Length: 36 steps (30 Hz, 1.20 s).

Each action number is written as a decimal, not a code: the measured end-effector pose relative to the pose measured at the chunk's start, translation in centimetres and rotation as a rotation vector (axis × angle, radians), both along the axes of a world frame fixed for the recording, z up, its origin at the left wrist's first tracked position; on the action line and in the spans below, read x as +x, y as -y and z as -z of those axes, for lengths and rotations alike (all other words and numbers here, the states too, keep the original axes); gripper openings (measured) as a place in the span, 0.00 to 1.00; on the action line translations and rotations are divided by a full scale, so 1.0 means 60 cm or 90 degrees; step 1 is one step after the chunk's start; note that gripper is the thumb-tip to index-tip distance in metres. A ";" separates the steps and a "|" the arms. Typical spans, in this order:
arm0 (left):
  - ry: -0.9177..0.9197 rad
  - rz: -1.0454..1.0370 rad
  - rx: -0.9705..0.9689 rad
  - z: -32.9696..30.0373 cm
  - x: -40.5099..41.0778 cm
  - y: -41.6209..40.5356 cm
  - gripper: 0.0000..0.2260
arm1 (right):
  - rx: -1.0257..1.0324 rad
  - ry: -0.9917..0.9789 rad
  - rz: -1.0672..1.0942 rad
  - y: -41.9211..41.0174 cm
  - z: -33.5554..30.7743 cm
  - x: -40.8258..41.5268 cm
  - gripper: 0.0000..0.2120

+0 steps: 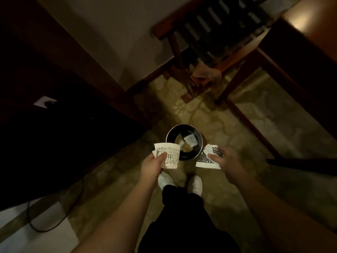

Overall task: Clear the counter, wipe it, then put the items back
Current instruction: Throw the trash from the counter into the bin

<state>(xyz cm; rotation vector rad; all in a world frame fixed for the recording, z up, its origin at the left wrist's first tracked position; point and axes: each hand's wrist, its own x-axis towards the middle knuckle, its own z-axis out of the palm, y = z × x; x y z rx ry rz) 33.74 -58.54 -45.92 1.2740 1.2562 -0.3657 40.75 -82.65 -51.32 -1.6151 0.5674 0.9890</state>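
Light: dim, warm; corners of the room go nearly black.
Left hand point(154, 162): fingers curled round a white cup point(168, 155), thumb across its printed side; a scrap of white tissue point(155, 153) is pinched against the cup wall under the fingers.
White cup: held roughly upright, rim up, black doodle print and a large letter B; its right edge overlaps the bin's left rim in this view.
Right hand point(224, 161): fingers wrapped over a dark cup point(207, 157) from the right side, a bit of white paper bunched under them.
Dark cup: upside down and tilted, wide white rim toward the floor, black band with pale lettering on top; just right of the bin, apart from the white cup.
Bin point(183, 141): small, round, dark, standing on the floor between and just beyond the two hands; crumpled white paper point(190, 140) lies inside (a pale patch beside it too, cannot tell what).
Floor point(228, 125): patterned, yellowish-green.
Feet point(195, 185): in white socks or slippers, below the hands, dark trousers above them.
Chair point(209, 52): wooden, slatted, beyond the bin, tucked by a wooden table point(310, 33) at upper right.
Left side: dark furniture, a black cable point(54, 223) looping over the floor.
Counter: cannot tell which surface it is from here.
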 end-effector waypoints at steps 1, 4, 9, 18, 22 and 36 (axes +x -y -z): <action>-0.018 -0.001 -0.008 0.032 0.002 0.000 0.10 | -0.011 -0.014 -0.009 -0.003 0.027 -0.001 0.27; -0.055 0.015 -0.028 0.122 0.013 0.001 0.08 | -0.064 -0.022 -0.021 -0.028 0.079 0.007 0.08; -0.078 0.071 -0.026 0.257 0.040 0.008 0.03 | -0.102 -0.018 -0.075 -0.057 0.197 0.020 0.15; -0.128 0.200 0.022 0.453 0.061 -0.007 0.05 | -0.212 0.010 -0.177 -0.115 0.383 0.050 0.16; -0.133 0.268 0.046 0.502 0.076 -0.011 0.09 | -0.231 0.036 -0.188 -0.138 0.438 0.065 0.22; -0.132 0.330 0.002 0.517 0.117 -0.017 0.18 | -0.243 0.158 -0.332 -0.166 0.464 0.114 0.34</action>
